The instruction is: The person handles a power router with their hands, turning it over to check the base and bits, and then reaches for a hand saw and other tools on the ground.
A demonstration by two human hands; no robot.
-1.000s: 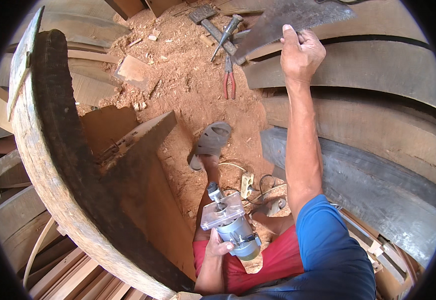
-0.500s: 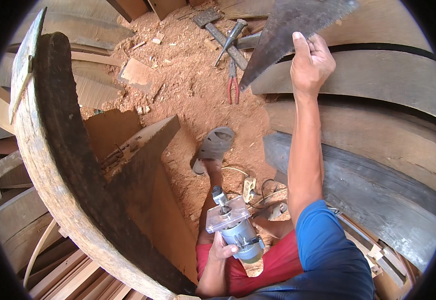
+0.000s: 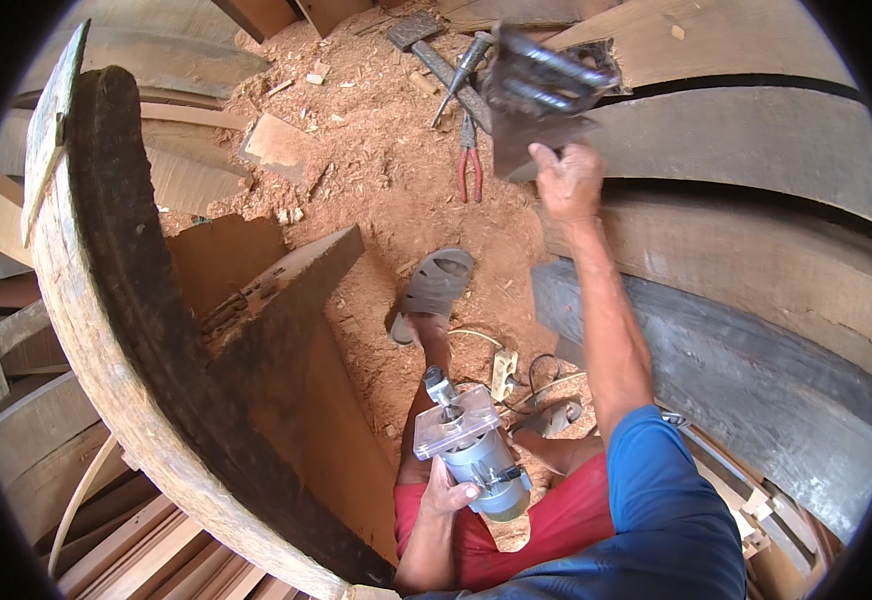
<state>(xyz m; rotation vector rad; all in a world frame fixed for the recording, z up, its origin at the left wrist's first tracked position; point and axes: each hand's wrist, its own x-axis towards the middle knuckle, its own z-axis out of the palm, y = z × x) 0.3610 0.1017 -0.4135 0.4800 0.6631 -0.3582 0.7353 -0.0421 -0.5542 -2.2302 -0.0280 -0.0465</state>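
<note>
My left hand point(image 3: 448, 490) is closed around the silver body of a trim router point(image 3: 481, 470), held above my lap with its clear square base point(image 3: 456, 422) tilted up and away from me. At the far right of centre, my right hand point(image 3: 571, 180) grips the lower edge of a dark handsaw blade point(image 3: 531, 145). Motion smears the saw's upper part, so its handle cannot be made out. Just left of the saw, on the sawdust, lie a hammer point(image 3: 446, 70), a pointed metal tool point(image 3: 464, 75) and red-handled pliers point(image 3: 470, 172).
A large curved timber point(image 3: 86, 290) rises along my left, beside a brown wooden block point(image 3: 286, 290). Thick curved planks point(image 3: 736, 150) are stacked on the right. Near my sandalled foot point(image 3: 436, 285) lies a power strip point(image 3: 503, 372) with cords on the shavings.
My right hand has moved left and slightly nearer with the saw, whose blade has turned and dropped toward the pliers. The left hand and router have barely moved.
</note>
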